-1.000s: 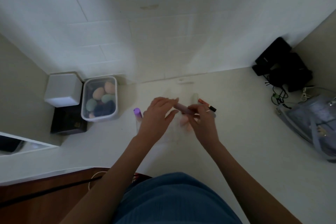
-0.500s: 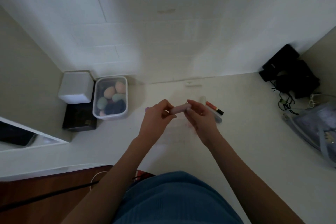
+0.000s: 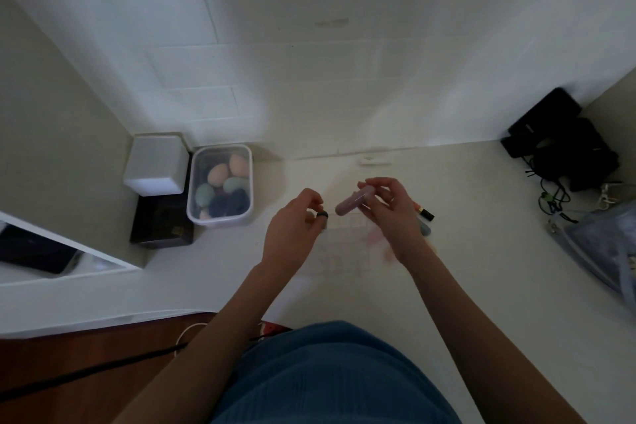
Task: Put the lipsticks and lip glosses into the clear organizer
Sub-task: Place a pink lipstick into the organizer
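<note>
While the right hand (image 3: 389, 206) grips a pink tube (image 3: 351, 203), the left hand (image 3: 296, 227) pinches its cap (image 3: 321, 215).

White tiled wall (image 3: 309, 62) behind a pale surface (image 3: 481, 268); wooden floor (image 3: 86, 361) lower left; dim light, brighter on wall centre.

Clear organizer (image 3: 339, 244) barely discernible; bag (image 3: 605, 248) cut by right edge.
</note>
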`<state>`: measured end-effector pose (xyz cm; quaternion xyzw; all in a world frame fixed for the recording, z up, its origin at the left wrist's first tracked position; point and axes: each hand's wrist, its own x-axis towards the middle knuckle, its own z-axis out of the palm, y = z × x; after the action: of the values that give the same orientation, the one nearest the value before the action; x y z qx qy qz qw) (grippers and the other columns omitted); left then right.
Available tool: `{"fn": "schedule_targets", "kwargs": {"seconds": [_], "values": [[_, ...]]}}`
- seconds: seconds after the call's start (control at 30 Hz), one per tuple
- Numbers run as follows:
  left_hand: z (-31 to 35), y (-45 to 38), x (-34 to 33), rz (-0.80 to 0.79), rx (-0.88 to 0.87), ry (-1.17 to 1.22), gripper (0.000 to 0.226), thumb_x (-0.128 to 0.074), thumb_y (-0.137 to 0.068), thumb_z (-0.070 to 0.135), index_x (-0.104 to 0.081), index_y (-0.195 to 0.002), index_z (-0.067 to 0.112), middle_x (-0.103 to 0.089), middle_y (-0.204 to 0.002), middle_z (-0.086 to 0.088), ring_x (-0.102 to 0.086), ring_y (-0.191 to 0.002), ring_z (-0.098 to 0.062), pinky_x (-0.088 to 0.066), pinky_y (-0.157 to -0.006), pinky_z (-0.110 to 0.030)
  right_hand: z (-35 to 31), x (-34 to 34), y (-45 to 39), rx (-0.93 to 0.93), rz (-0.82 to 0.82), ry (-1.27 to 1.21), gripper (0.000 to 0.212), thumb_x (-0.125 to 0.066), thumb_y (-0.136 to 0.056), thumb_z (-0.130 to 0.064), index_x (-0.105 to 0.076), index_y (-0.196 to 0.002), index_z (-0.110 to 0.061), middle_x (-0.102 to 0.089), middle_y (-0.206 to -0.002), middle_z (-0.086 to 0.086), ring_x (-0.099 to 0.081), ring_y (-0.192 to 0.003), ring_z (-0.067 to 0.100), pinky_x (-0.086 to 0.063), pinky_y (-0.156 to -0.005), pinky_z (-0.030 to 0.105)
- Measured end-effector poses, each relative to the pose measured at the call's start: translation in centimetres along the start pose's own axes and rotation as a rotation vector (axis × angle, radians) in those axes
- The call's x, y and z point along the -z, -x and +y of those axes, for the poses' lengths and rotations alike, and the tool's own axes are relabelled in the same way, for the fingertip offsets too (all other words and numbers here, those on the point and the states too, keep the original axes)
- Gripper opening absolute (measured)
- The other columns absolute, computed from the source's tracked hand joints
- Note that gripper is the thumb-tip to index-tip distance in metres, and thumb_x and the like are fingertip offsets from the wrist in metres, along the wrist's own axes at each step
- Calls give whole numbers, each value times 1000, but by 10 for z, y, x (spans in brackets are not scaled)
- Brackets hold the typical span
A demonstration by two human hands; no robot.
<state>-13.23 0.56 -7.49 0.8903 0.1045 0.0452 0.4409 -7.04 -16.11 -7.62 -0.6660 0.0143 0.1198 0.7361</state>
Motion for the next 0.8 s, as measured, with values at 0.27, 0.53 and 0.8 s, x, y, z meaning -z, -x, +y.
{"fn": "schedule_targets", "kwargs": {"seconds": [0.27,0.53,0.8], "values": [[-5,-1,2,-10,52,101,20,-57,-89,13,-49,-91,31,-63,-74,10,-66,-63,-4,-59,-59,-30,5,-13,-5,173,-68,426,21,-53,-90,1,-56,-96,-18,-69,-90,-13,-64,-96,0,-53,-90,24],[-1,-5,-5,-84,44,71,16,-54,-91,10,-51,-98,24,-69,-90,-3,-68,-64,-7,-50,-51,-14,35,-14,0,186,-256,781,19,-58,-90,-10,-58,-103,-23,-67,-90,-11,-59,-84,-8,-48,-79,22],[14,-6,-20,-62,8,-29,17,-56,-90,22,-52,-105,29,-66,-100,7,-64,-70,-7,-55,-77,-40,28,13,-3,151,-95,717,30,-59,-90,-8,-61,-116,-23,-62,-114,-11,-56,-102,-5,-40,-87,5]]}}
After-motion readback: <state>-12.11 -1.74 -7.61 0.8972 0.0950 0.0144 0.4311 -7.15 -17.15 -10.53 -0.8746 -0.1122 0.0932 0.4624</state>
